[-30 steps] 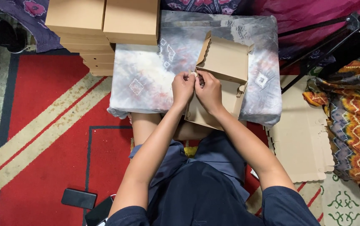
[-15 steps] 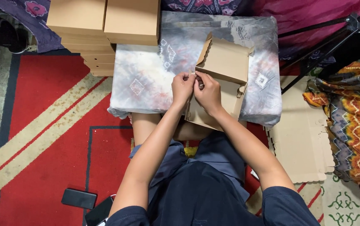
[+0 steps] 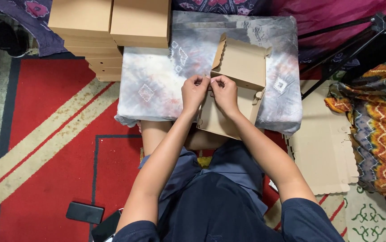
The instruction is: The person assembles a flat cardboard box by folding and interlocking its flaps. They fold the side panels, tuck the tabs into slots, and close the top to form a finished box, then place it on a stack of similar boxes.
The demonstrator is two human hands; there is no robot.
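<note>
Item: flat-cut brown cardboard box [image 3: 238,85], partly folded, lying centre frame on tie-dyed cloth-covered table [image 3: 157,85], lid panel standing up behind.
Left hand [image 3: 195,92] and right hand [image 3: 224,92]: both meeting at left front corner of box, fingertips closing in pinch on small corner tab; palms otherwise holding nothing.
Handling, judged: light, thin board, stiff along panels, bending easily at scored creases, tearing at scalloped edges; best gripping near folds and tabs.
Nearby: stacks of finished boxes [image 3: 112,22] sitting upper left; unfolded blanks [image 3: 323,148] lying right of centre; phone [image 3: 84,212] resting lower left on red rug [image 3: 54,134].
</note>
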